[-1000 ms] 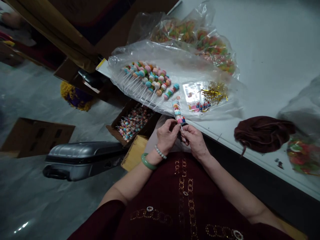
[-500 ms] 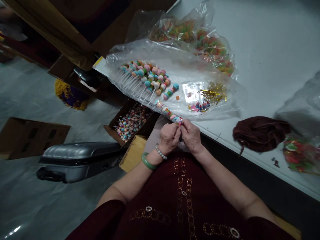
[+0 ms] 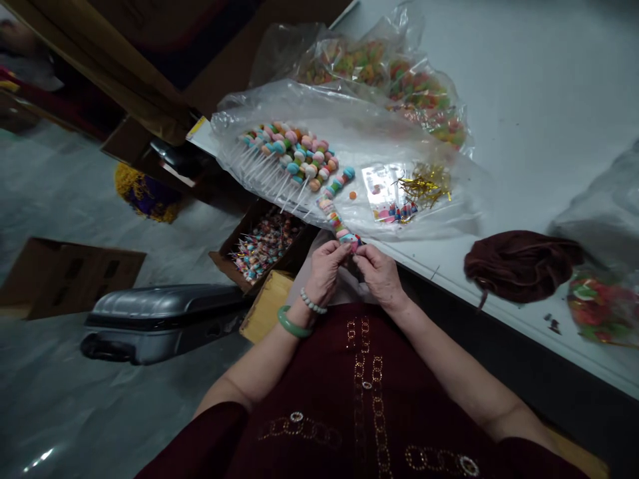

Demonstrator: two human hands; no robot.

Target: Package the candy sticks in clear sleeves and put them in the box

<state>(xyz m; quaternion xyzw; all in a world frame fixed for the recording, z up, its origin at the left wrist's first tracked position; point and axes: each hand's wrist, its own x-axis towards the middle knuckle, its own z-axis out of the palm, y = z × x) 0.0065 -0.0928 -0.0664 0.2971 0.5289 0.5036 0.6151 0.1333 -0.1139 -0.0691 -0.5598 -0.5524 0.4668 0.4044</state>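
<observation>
The wrapped candy stick is just beyond our fingertips, leaning up and to the left, with its printed lower end between our two hands. Our left hand grasps this lower end between thumb and fingers, and our right hand pinches it from the other side. Whether a tie is between the fingers, we cannot tell, because they cover this place.

To work well here, we judge that the left pinch should be firm but near the gathered end, not upon the soft candy, which could be pressed out of shape. The right fingers should make only small movements, so the wrapper does not tear and the top does not swing.

Just beyond the held piece lies a single candy stick, and close to the right of this one, a small orange piece. Further ahead and left of the hands is the pile of candy sticks; ahead and right are the flat wrappers and the gold ties. Left of the hands, lower, stands the cardboard box with many candies. Well to the right lies a brown cloth.
</observation>
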